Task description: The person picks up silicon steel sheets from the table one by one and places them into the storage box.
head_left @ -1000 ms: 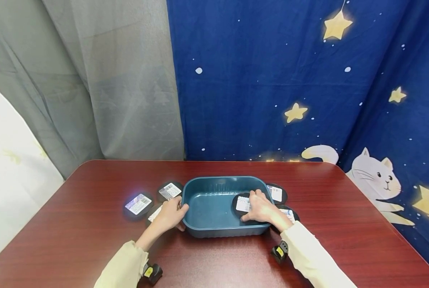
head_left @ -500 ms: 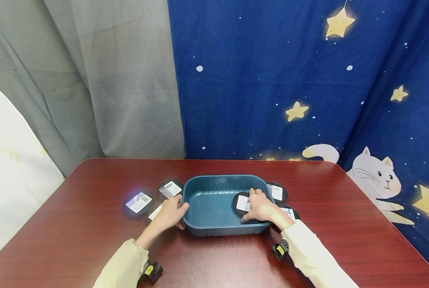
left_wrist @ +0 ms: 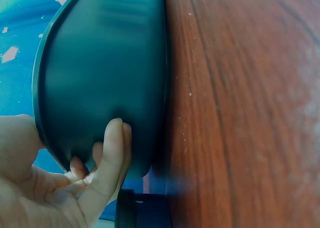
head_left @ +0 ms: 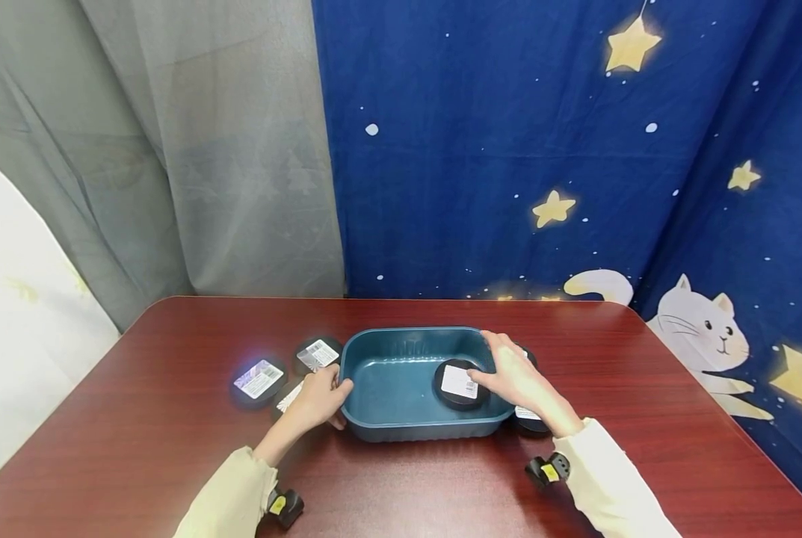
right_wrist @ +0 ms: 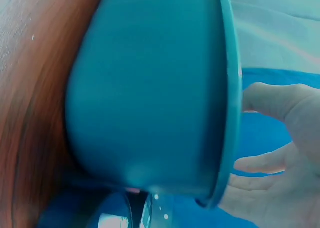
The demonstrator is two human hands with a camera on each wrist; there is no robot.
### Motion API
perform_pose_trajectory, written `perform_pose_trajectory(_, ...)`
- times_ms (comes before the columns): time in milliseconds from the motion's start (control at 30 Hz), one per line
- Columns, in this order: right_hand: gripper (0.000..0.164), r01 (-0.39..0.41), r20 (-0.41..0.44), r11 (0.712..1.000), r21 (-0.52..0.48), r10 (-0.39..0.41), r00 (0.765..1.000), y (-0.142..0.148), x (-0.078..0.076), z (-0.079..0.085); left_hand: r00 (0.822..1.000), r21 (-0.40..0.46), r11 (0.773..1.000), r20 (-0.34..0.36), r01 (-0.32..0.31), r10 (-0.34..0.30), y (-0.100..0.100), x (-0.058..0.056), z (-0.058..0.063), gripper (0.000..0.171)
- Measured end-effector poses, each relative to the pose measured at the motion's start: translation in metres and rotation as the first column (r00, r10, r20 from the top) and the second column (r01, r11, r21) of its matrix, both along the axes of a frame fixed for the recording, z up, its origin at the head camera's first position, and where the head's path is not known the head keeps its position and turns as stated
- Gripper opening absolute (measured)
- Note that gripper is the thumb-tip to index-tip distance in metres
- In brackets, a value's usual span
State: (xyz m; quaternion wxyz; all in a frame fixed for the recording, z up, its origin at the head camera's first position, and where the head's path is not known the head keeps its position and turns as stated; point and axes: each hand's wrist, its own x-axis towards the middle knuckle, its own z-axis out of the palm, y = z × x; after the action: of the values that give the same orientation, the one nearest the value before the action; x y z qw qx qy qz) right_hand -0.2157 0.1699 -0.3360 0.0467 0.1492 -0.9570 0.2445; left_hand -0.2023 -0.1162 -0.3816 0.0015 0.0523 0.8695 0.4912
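A teal plastic bin [head_left: 401,432] stands on the table. My left hand [head_left: 316,397] grips its left end, the thumb at the rim and the fingers against the outer wall, which the left wrist view also shows. Inside the bin at the right lies a black round disc-shaped item [head_left: 460,384] with a white label. My right hand [head_left: 518,377] is above the bin's right rim, fingers spread and holding nothing. In the right wrist view the fingers [right_wrist: 265,163] are apart, beside the bin's rim [right_wrist: 234,87].
To the left lie several similar black discs, one at the far left [head_left: 258,382] and one behind my left hand [head_left: 318,355]. At the right of the bin, two more discs, including the nearer one [head_left: 531,424], are partly hidden by my right hand. Curtains hang behind the table [head_left: 407,493].
My right hand has let go of the disc in the bin and has moved up and right to the rim. The disc stays inside. My left hand has kept its grip on the bin.
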Motion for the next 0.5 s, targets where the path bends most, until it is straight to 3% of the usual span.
perform_pose_trajectory(200, 0.055, -0.006, -0.171, 0.997, -0.08, -0.008, 0.985, 0.017, 0.003, 0.0, 1.0, 0.002, 1.0, -0.013, 0.002, -0.002, 0.001, 0.001, 0.001, 0.013)
perform_pose_trajectory(500, 0.053, 0.065, -0.14, 0.993, -0.101, -0.079, 0.987, 0.049, 0.008, 0.005, 1.0, 0.0, 1.0, -0.007, -0.013, 0.013, 0.0, 0.0, 0.001, 0.013)
